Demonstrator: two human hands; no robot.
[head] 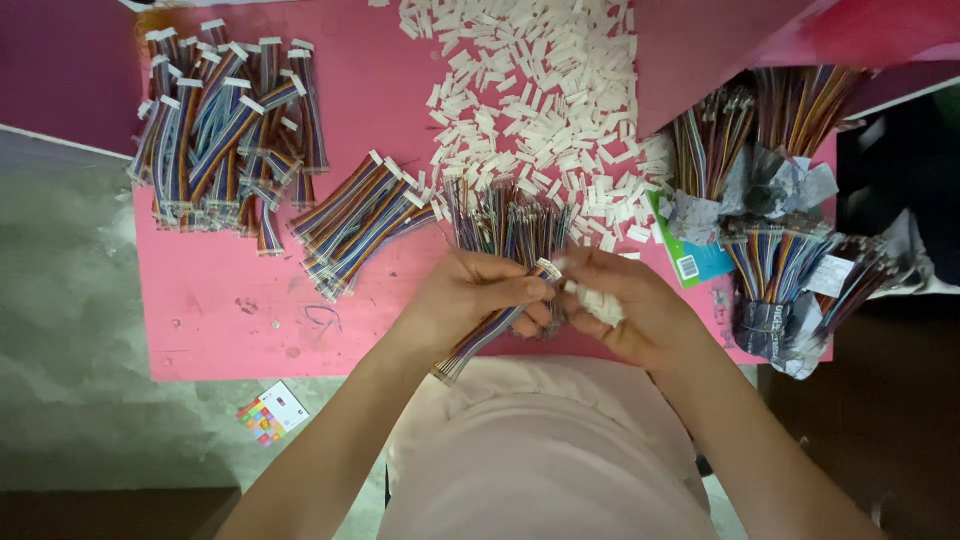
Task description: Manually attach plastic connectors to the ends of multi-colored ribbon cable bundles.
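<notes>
Both hands meet over the near edge of the pink table (220,300). Left hand (470,295) is pinched shut on a flat rainbow ribbon cable (490,335); the cable runs diagonally under my palm, its free end hanging off the table edge toward my lap. White connector (549,269) on its upper end sits right at my fingertips. Right hand (625,310) is curled closed around a clump of small white housings (600,305), thumb and forefinger touching that connector. Just beyond my knuckles: loose bare-ended wire bunch (505,225). Behind that, big heap of white housings (530,90). Left side: finished cables, one small fan (355,225), one larger pile (225,130). Right side: paper-wrapped wire bundles (775,200). Colour-swatch card (272,412) lies on the floor.
</notes>
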